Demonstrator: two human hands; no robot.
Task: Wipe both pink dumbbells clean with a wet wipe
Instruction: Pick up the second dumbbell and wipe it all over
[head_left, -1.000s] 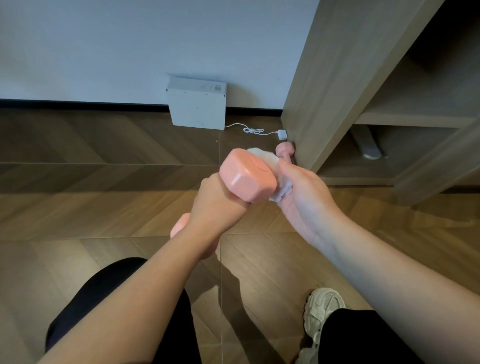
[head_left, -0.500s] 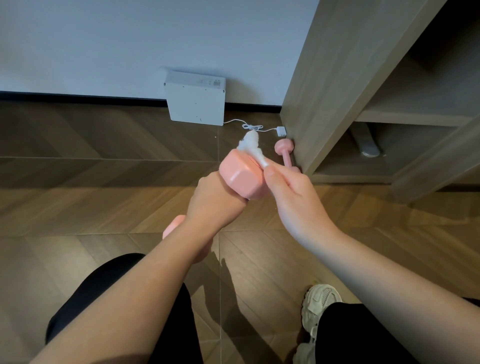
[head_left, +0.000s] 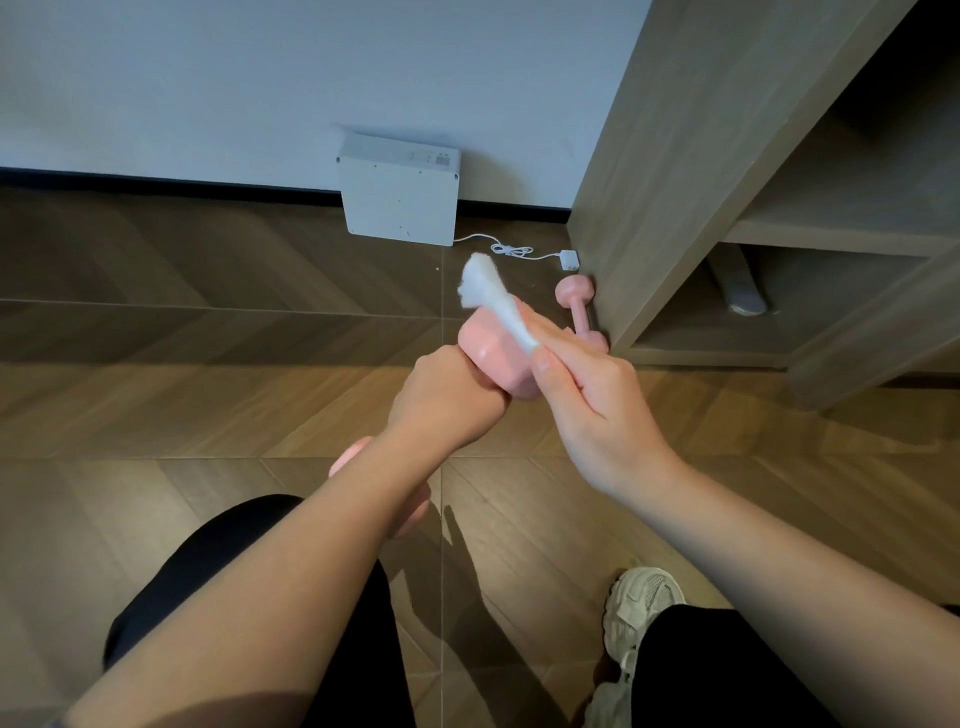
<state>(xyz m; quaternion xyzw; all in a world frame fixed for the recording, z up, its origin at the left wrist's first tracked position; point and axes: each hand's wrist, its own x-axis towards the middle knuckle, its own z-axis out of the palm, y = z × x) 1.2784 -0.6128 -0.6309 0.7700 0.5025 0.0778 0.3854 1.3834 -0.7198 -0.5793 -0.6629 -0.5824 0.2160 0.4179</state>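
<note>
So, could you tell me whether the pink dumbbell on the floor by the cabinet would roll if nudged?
Probably not far: the floor dumbbell lies close beside the cabinet, which would likely block it. The held dumbbell shows flat facets, so any roll should be short.

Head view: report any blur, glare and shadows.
Head view: the wipe pinched by the right hand is motion-smeared at its free end; a small glint sits on the dumbbell gripped by the left hand; arm shadows fall on the floor between the legs.
</note>
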